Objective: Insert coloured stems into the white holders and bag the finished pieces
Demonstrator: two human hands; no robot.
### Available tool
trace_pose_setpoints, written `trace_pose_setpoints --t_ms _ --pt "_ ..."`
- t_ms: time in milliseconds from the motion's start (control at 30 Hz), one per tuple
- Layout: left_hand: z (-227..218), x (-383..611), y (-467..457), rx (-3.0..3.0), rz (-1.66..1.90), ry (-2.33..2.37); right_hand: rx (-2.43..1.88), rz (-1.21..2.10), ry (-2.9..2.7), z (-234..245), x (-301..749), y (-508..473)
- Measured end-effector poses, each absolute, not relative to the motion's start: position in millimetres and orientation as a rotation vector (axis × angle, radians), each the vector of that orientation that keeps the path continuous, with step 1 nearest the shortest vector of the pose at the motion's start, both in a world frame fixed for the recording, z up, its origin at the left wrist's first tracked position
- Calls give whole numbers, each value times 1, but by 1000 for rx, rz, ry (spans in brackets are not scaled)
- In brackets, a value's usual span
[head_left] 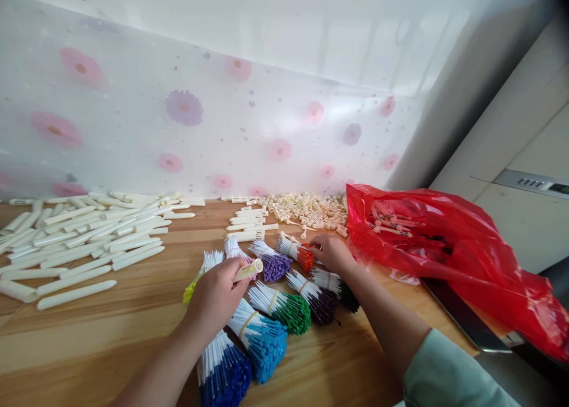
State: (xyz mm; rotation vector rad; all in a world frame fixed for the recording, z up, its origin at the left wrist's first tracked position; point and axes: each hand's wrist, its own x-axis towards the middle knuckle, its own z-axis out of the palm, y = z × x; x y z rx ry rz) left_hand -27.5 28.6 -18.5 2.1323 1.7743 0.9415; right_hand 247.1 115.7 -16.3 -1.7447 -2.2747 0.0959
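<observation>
My left hand (217,291) is closed around a cream pen barrel (249,270), its open round end pointing right. At the orange ends of a rubber-banded bundle of thin white sticks (296,252), my right hand (332,253) pinches with thumb and forefinger; the stick between the fingertips is mostly hidden. Similar bundles lie around both hands: purple (274,265), green (288,312), light blue (264,342), dark blue (224,371) and dark purple (317,300). A yellow bundle (193,285) and a pink one are partly behind my left hand, a black one under my right wrist.
Many loose cream barrels (89,235) spread over the wooden table (146,318) at left. A short stack of barrels (249,222) and a heap of small cream parts (311,208) lie at the back. A red plastic bag (444,235) with small parts sits right, over a dark flat object (462,315).
</observation>
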Motion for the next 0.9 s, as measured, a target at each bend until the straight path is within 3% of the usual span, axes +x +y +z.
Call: trace_pose_setpoints --t_ms 467,900 --pt "-17 -27 28 2139 887 1760 -1864 54 -2427 -16 239 115" --pt "-20 -27 31 2121 868 1742 -1888 355 -2157 -20 239 124"
